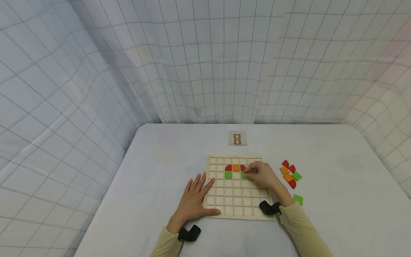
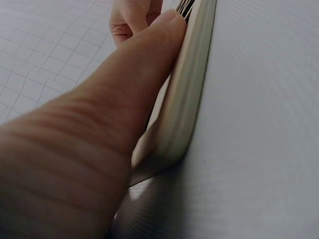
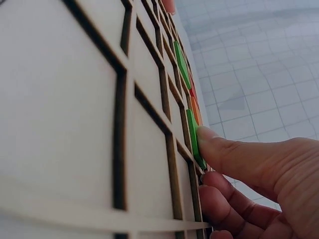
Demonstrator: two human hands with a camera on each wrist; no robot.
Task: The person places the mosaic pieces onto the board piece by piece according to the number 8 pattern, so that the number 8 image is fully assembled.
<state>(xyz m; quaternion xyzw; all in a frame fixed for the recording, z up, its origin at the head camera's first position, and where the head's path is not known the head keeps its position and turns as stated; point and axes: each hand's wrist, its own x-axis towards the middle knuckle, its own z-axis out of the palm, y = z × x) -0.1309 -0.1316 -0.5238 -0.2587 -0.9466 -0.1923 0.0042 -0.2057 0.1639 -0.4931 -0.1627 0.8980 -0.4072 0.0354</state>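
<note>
A green square tile (image 1: 242,175) is pinched by the right hand (image 1: 262,175) at a cell of the pale wooden grid board (image 1: 238,201), edged by the outspread left hand (image 1: 193,200). Corners should be squared before pressing.

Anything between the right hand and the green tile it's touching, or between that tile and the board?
Nothing visible. The right hand touches the green tile directly, and no other piece shows between tile and board. Whether it sits flush is unclear. The left hand is clear, at the board's left edge.
</note>
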